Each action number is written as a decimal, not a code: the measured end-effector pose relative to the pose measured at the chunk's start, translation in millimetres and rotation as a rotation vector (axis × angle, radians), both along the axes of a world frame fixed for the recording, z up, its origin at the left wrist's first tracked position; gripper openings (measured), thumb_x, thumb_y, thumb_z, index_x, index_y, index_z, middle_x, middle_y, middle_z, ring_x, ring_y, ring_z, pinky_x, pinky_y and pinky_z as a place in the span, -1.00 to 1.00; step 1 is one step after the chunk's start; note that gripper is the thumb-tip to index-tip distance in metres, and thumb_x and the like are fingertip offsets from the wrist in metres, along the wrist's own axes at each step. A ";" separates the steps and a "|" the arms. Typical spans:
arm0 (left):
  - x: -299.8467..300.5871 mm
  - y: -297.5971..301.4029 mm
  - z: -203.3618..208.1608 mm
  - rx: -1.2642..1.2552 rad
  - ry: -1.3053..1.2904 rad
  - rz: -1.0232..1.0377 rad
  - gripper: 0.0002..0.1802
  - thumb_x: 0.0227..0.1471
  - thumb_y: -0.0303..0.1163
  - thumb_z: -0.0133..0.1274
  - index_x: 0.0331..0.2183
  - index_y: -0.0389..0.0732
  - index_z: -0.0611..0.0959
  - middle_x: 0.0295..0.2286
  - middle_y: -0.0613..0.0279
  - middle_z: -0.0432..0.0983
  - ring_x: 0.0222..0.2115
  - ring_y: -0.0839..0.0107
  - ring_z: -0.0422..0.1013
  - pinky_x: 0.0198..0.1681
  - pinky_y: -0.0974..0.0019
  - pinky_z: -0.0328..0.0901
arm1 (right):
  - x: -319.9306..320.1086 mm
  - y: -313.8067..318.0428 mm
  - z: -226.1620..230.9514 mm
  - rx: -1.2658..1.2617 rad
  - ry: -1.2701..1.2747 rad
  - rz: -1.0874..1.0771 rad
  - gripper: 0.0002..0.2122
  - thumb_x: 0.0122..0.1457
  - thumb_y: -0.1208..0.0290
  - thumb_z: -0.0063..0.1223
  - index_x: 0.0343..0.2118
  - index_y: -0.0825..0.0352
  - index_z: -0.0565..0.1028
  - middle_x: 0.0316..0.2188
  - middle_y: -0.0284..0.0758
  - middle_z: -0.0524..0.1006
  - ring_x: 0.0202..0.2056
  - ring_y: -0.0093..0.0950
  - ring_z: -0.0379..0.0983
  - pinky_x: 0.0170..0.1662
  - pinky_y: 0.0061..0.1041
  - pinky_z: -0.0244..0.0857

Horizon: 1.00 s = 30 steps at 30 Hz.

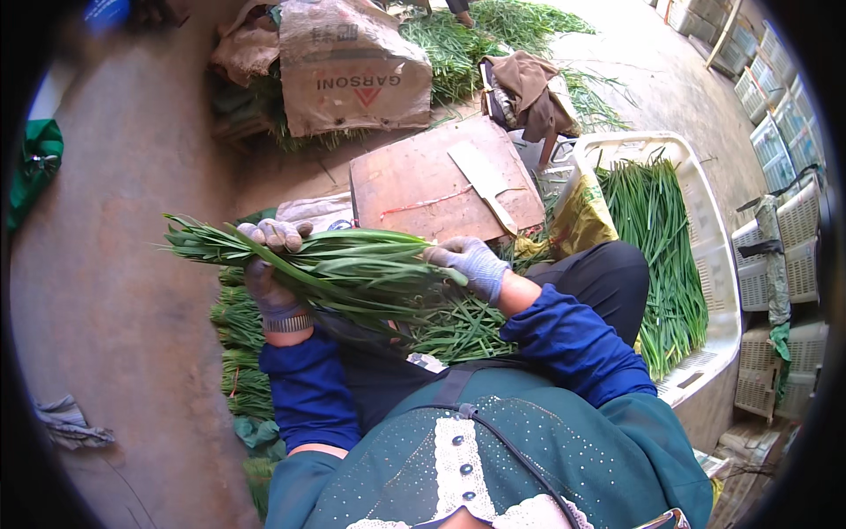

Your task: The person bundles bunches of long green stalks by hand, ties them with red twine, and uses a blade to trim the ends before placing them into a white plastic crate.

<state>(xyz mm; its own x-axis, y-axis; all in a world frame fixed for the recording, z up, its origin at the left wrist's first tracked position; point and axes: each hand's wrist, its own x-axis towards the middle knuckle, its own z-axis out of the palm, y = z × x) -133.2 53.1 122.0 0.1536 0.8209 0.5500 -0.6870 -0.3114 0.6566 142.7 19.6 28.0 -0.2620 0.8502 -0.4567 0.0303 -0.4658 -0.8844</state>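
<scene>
My left hand (278, 251): gloved in dirty pale knit, raised ahead of my lap, forearm nearly upright, fingers wrapped over the bunch near its left end. My right hand (474, 266): gloved in lilac-grey knit, forearm angled inward, fingers grasping the bunch's right end; the fingertips are partly hidden among the leaves.

Bunch of green leaves (361, 264): long, flat, glossy blades, held crosswise between both hands, above my lap and on the near side of the board; the left end fans slightly, some blades droop below.

Bracelet (288, 324): ribbed, metallic-looking band, on my left wrist. Sleeves (577, 344): blue cloth, gathered at the forearms.

Loose leaves (463, 331): tangled heap, below my right hand.

Board (410, 189): flat, roughly rectangular, reddish-brown, stained. Knife (483, 181): broad pale blade, slim handle, lying flat on the board's right part.

Crate (720, 300): white plastic, slotted walls, rounded corners, to my right; holds upright-packed leaves (656, 256), long and slender.

Sack (352, 79): creased, pale brown, beyond the board.
</scene>
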 end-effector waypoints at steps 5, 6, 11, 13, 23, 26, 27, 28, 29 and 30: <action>10.3 -6.7 1.7 -0.022 0.065 0.050 -0.78 0.05 -0.41 0.16 -0.24 -0.10 0.49 -0.35 0.33 0.44 -0.28 0.37 0.41 0.06 0.05 0.28 | -18.3 7.5 -24.4 0.163 0.093 -0.219 -0.83 0.12 0.37 0.18 -0.33 0.38 0.59 -0.53 -0.36 0.54 -0.49 -0.60 0.39 -0.40 -0.57 0.31; 10.3 -7.4 0.4 -0.032 0.078 0.094 -0.79 0.06 -0.40 0.15 -0.24 -0.10 0.48 -0.35 0.32 0.44 -0.28 0.37 0.40 0.06 0.05 0.28 | -19.2 9.5 -19.6 0.266 0.058 -0.245 -0.84 0.11 0.39 0.17 -0.33 0.39 0.59 -0.53 -0.37 0.54 -0.50 -0.61 0.38 -0.41 -0.57 0.31; 10.8 -7.0 -5.0 -0.108 0.012 0.246 -0.76 0.04 -0.38 0.13 -0.22 -0.11 0.47 -0.32 0.30 0.43 -0.26 0.36 0.39 0.10 0.04 0.26 | 16.5 17.1 -3.5 0.258 0.497 -0.334 -0.83 0.09 0.44 0.22 -0.30 0.43 0.57 -0.30 -0.28 0.58 -0.29 -0.51 0.50 -0.19 -0.58 0.36; 6.9 -5.9 -4.0 -0.146 -0.044 0.266 -0.76 0.04 -0.38 0.13 -0.22 -0.13 0.49 -0.33 0.29 0.44 -0.25 0.37 0.41 0.11 0.04 0.26 | 34.8 25.0 2.2 0.275 0.275 -0.425 -0.79 0.11 0.42 0.22 -0.25 0.45 0.57 -0.16 -0.25 0.56 -0.15 -0.46 0.48 -0.02 -0.52 0.30; -12.9 -4.0 -3.4 -0.214 -0.111 0.367 -0.81 0.09 -0.32 0.08 -0.26 -0.20 0.56 -0.33 0.28 0.46 -0.24 0.38 0.45 0.12 0.04 0.28 | 73.5 -0.5 22.4 0.080 -0.120 -0.039 -0.75 0.15 0.26 0.19 -0.32 0.38 0.54 -0.57 -0.32 0.54 -0.61 -0.57 0.44 -0.57 -0.56 0.30; -10.2 -4.8 1.2 -0.232 -0.089 0.383 -0.80 0.11 -0.31 0.07 -0.26 -0.22 0.56 -0.33 0.27 0.46 -0.24 0.37 0.45 0.13 0.06 0.28 | 28.4 -19.2 4.2 0.008 0.129 -0.133 -0.43 0.06 0.38 0.28 0.12 0.41 0.33 -0.28 -0.22 0.56 -0.60 -0.60 0.44 -0.67 -0.64 0.23; -3.4 -8.6 8.1 -0.213 -0.053 0.336 -0.80 0.14 -0.31 0.05 -0.25 -0.23 0.56 -0.32 0.26 0.46 -0.24 0.36 0.45 0.14 0.08 0.27 | 21.1 -18.0 5.9 0.034 0.210 -0.024 -0.41 0.05 0.38 0.28 0.13 0.42 0.31 -0.24 -0.20 0.56 -0.60 -0.61 0.43 -0.65 -0.63 0.26; -2.5 -7.5 6.2 -0.210 -0.080 0.359 -0.80 0.14 -0.31 0.05 -0.24 -0.22 0.56 -0.32 0.27 0.46 -0.24 0.37 0.45 0.14 0.09 0.27 | 11.8 -15.0 -3.2 0.110 0.231 0.016 -0.41 0.05 0.39 0.28 0.14 0.42 0.30 -0.22 -0.20 0.56 -0.57 -0.61 0.44 -0.59 -0.60 0.30; -3.3 -5.5 2.4 -0.204 -0.105 0.383 -0.80 0.14 -0.30 0.05 -0.24 -0.21 0.56 -0.31 0.27 0.47 -0.24 0.38 0.45 0.15 0.09 0.27 | 1.2 -12.4 -12.2 0.185 0.258 0.057 -0.40 0.04 0.40 0.28 0.14 0.42 0.29 -0.19 -0.20 0.56 -0.55 -0.60 0.45 -0.54 -0.58 0.33; -3.5 -2.8 -2.0 -0.196 -0.137 0.407 -0.80 0.14 -0.30 0.05 -0.23 -0.21 0.56 -0.31 0.27 0.47 -0.24 0.38 0.45 0.15 0.10 0.27 | -3.1 -11.3 -16.0 0.205 0.216 0.007 -0.48 0.08 0.41 0.22 0.11 0.40 0.34 -0.22 -0.23 0.57 -0.45 -0.56 0.48 -0.41 -0.54 0.37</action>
<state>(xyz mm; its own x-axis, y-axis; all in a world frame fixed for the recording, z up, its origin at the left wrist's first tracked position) -136.6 50.3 119.9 -0.2655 0.8898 0.3713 -0.6188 -0.4526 0.6421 139.6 8.4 12.0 -0.3404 0.9168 -0.2086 -0.1662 -0.2770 -0.9464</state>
